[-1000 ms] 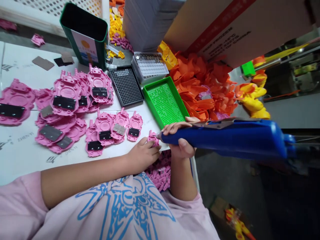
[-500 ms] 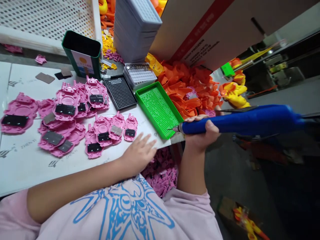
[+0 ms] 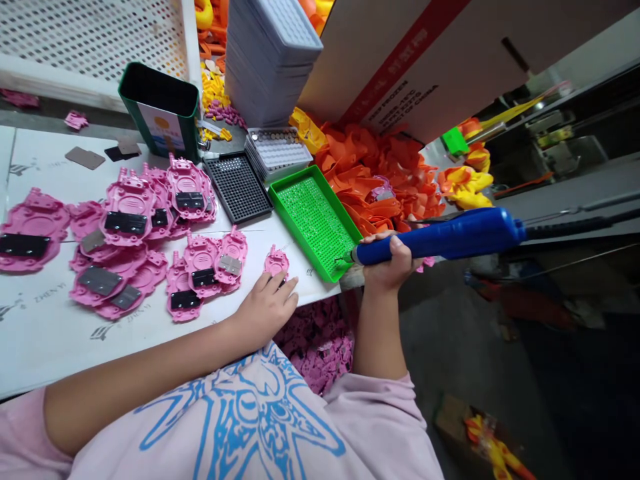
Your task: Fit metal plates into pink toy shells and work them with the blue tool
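Observation:
My left hand (image 3: 265, 308) lies on the white table (image 3: 45, 333) with its fingers on a small pink plastic part (image 3: 277, 261) near the front edge. Fingers are curled lightly over the part. My right hand (image 3: 393, 263) is wrapped round a blue electric screwdriver (image 3: 440, 240). The screwdriver's tip points left into the near corner of a green perforated tray (image 3: 315, 217). A row of small pink parts with dark plates (image 3: 203, 277) lies just left of my left hand.
Larger pink shells (image 3: 130, 213) are heaped at the left. A black tray (image 3: 237, 187), a grey tray stack (image 3: 280, 147), a green tin (image 3: 163, 110) and a cardboard box (image 3: 400, 60) stand behind. Orange pieces (image 3: 385, 180) pile at right. Loose pink parts (image 3: 315, 340) sit below the table edge.
My left hand slid from the bare table onto a small pink part and pulled it away from the row. The screwdriver tip stayed at the green tray's corner. The view shifted slightly.

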Available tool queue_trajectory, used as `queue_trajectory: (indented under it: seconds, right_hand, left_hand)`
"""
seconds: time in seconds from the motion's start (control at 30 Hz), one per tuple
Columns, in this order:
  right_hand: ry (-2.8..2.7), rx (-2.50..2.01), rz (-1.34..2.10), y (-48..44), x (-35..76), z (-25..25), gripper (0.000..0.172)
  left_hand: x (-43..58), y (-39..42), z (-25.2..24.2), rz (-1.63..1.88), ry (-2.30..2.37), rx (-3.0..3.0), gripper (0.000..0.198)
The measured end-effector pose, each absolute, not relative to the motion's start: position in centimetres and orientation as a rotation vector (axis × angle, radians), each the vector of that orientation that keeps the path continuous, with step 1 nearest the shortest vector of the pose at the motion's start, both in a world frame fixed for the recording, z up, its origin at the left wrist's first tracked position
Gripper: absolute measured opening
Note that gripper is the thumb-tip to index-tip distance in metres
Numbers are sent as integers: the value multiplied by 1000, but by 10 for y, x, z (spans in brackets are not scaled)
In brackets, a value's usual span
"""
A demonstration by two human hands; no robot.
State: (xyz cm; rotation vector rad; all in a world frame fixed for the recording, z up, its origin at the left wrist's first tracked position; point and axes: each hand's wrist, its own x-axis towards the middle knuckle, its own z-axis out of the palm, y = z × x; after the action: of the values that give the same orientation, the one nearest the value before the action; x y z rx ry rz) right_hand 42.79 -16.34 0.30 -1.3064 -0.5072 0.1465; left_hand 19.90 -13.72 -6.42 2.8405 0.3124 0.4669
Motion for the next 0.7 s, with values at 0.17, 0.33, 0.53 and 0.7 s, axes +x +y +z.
queue_trajectory:
  seconds: [0.17, 0.33, 0.53, 0.7]
  right_hand:
    - [-523, -1347, 186, -168, 435, -5, 30]
    - [-527, -1356, 187, -169, 438, -9, 31]
    - [-526, -1365, 183, -166, 436, -7, 29]
    - [-559, -1298, 151, -166, 432, 15, 25]
  left_hand:
    - [202, -135, -73, 618, 130, 2803, 21]
    - [205, -136, -80, 732, 168, 2745, 24]
    - [201, -136, -72, 621, 375, 2662, 36]
    - [200, -135, -73, 585, 322, 2644, 37]
